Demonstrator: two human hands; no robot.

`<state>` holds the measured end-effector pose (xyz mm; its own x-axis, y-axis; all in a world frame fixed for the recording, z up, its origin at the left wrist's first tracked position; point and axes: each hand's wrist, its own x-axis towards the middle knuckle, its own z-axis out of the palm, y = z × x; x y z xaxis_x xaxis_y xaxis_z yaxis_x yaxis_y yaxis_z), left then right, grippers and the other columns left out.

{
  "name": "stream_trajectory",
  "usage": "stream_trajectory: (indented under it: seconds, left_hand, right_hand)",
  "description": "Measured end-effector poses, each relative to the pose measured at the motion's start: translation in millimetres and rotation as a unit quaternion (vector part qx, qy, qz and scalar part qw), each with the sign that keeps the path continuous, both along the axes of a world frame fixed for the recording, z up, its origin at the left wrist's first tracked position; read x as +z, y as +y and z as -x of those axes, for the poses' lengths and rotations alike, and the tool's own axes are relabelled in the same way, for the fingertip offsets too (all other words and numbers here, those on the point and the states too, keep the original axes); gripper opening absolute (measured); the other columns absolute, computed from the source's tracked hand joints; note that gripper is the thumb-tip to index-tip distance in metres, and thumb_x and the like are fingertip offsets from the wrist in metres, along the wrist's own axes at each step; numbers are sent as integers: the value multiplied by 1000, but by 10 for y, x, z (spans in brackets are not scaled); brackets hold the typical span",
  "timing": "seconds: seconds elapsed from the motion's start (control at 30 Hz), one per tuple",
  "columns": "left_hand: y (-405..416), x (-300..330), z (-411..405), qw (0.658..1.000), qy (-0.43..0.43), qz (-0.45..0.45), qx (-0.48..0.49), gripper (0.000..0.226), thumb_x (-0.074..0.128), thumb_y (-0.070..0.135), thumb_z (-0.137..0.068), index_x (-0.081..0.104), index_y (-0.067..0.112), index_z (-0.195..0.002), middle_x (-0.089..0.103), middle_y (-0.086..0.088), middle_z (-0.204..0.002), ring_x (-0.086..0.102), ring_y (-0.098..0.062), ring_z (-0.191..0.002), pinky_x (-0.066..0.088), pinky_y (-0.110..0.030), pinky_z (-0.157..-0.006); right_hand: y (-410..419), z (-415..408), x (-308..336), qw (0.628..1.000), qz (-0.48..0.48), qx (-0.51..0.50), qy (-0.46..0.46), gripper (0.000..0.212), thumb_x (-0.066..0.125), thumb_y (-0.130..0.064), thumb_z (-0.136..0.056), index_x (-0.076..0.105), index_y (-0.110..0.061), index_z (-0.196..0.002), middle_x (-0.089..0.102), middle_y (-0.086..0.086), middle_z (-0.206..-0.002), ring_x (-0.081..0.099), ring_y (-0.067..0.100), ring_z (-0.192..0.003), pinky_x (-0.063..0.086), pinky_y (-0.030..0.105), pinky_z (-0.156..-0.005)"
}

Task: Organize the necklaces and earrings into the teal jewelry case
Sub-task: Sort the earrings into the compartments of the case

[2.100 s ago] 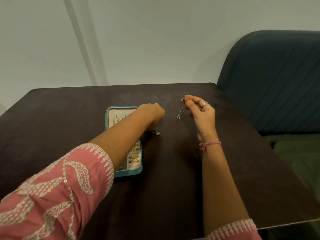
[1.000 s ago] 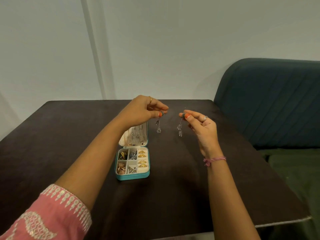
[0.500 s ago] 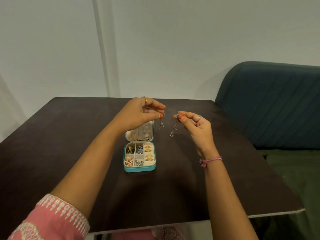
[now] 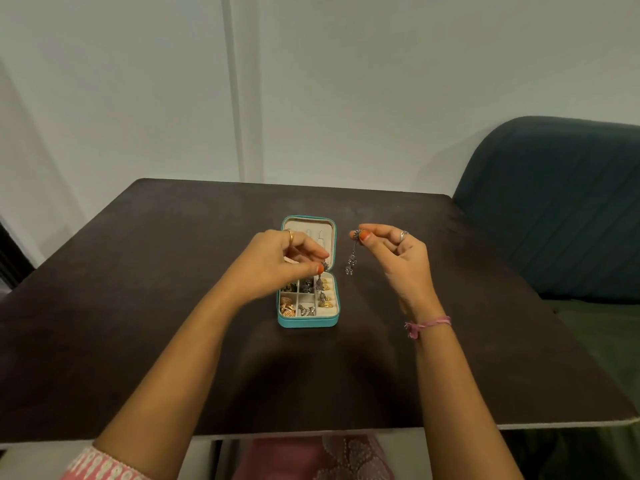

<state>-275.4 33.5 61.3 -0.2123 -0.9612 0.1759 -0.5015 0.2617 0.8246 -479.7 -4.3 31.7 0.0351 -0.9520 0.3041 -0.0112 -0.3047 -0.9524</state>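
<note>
Two earrings dangling | left hand pinching one over case | right hand pinching other, further right | chains maybe snagging inside, bc they're swinging.

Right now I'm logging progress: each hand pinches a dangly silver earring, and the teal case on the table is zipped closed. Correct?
Not quite. The teal case lies open, lid back and compartments showing, as the head view shows. The rest holds: the left hand and the right hand each pinch a dangly silver earring.
</note>
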Motion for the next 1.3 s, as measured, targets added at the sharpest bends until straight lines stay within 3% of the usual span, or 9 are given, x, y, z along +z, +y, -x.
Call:
stream_trajectory:
  seconds: [0.17, 0.37, 0.57, 0.7, 0.77, 0.87, 1.03, 1.2, 1.3]
  left_hand:
    - [71, -136, 4, 1000, 3, -22, 9, 20, 73, 8, -81, 70, 25, -92, 72, 10, -89, 68, -2, -82, 51, -9, -70]
    - [56, -271, 4, 997, -79, -18, 16, 18, 71, 13, -84, 70, 23, -100, 64, 19, -88, 58, 16, -74, 45, -3, -61]
    - [-35, -469, -25, 995, -77, -55, 43, 17, 69, 15, -86, 71, 23, -101, 69, 14, -93, 65, 2, -85, 53, -12, -73]
    - [-70, -585, -53, 994, -60, -60, 69, 16, 66, 14, -88, 71, 23, -100, 71, 9, -87, 67, -2, -82, 50, -8, -66]
    - [-85, -634, -78, 992, -17, -17, 122, 16, 65, 15, -89, 70, 24, -101, 70, 7, -86, 66, -7, -80, 50, -9, -65]
    - [-92, -758, -124, 967, 109, 54, 223, 14, 64, 15, -89, 69, 23, -100, 68, 11, -89, 62, 4, -81, 49, -8, -66]
    - [-106, -1022, -190, 902, 278, 10, 330, 12, 63, 15, -90, 67, 22, -99, 67, 5, -89, 61, -3, -82, 46, -16, -73]
    - [-148, -1048, -231, 883, 335, -7, 330, 12, 63, 11, -89, 67, 21, -95, 68, 0, -88, 62, -5, -77, 49, -22, -75]
    - [-152, -1076, -238, 880, 342, -2, 329, 13, 63, 11, -89, 67, 22, -94, 69, 0, -88, 63, -6, -77, 49, -21, -74]
  right_hand:
    - [58, -45, -27, 1000, 1, 10, 2, 13, 63, -13, -90, 69, -16, -101, 75, -2, -95, 69, 11, -98, 54, 20, -79]
    - [89, -83, -19, 1000, -3, 22, -3, 14, 63, -13, -90, 68, -14, -103, 75, -3, -95, 69, 10, -99, 54, 18, -76]
    - [101, -105, 11, 999, 8, 37, 5, 15, 63, -10, -89, 69, -11, -103, 75, -5, -94, 69, 10, -97, 54, 19, -76]
    - [128, -140, 2, 999, 15, 47, 18, 16, 65, -9, -87, 71, -10, -102, 74, -3, -97, 68, 9, -96, 54, 19, -76]
    - [139, -179, -10, 998, 19, 51, 36, 17, 66, -9, -86, 72, -9, -102, 73, -1, -99, 68, 9, -95, 54, 19, -76]
    - [160, -241, -36, 996, 8, 56, 64, 16, 67, -10, -86, 72, -12, -101, 73, -1, -98, 68, 9, -92, 54, 19, -72]
    - [203, -344, -168, 989, -11, 57, 139, 14, 69, -16, -86, 73, -21, -98, 72, 6, -87, 66, 23, -86, 53, 18, -70]
    - [252, -397, -204, 977, -21, 71, 202, 13, 66, -18, -88, 73, -19, -99, 69, -8, -78, 61, -2, -69, 48, 12, -64]
    - [281, -410, -190, 972, -16, 77, 223, 12, 66, -17, -88, 72, -18, -99, 69, -10, -81, 61, -8, -69, 46, 9, -63]
